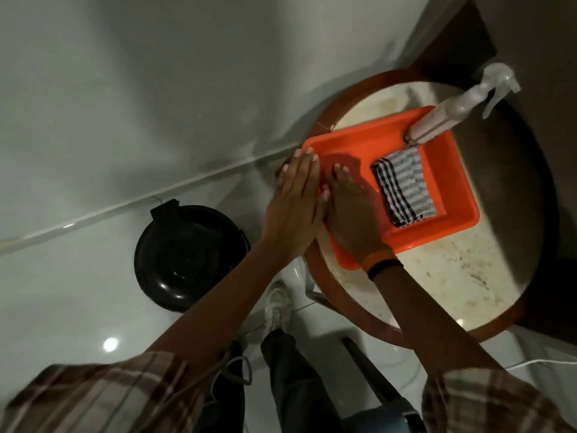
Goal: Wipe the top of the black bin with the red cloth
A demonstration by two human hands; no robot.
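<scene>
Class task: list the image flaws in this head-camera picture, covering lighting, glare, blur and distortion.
Head view: dim overall; a bright glare spot on the floor; black bin nearly featureless apart from small highlights; plaid sleeves smeared with blur; wall skirting bowed by the wide lens.

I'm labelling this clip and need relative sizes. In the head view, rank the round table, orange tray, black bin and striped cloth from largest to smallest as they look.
1. Round table
2. Orange tray
3. Black bin, though it stands lower on the floor, farther from the camera, so its place below the tray is unsure
4. Striped cloth
</scene>
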